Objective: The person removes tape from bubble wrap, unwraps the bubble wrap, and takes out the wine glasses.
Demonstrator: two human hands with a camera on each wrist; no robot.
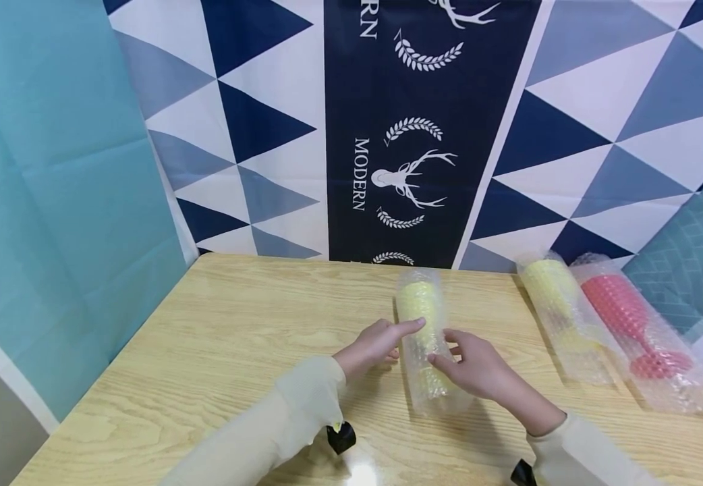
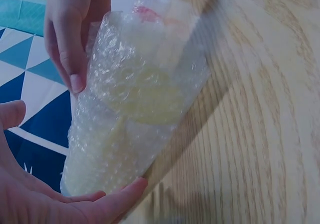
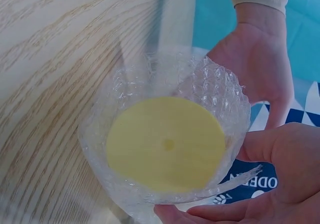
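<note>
A yellow goblet in clear bubble wrap [image 1: 419,304] lies lengthwise on the table in front of me, its flat round base [image 3: 167,144] facing the right wrist camera. My left hand [image 1: 378,345] is at its left side, the straight thumb across the top of the wrap and the fingers beside its edge. From the lower right, my right hand [image 1: 475,364] holds the wrap's side between thumb and fingers. In the left wrist view, the left hand [image 2: 55,199] has thumb and fingers spread wide, and the wrapped goblet [image 2: 145,96] extends beyond them.
At the right of the wooden table [image 1: 236,324] lie another wrapped yellow goblet [image 1: 548,290] and a wrapped red goblet [image 1: 619,304], side by side. A patterned cloth [image 1: 278,121] hangs behind the table's back edge. Teal cloth [image 1: 54,169] stands at the left.
</note>
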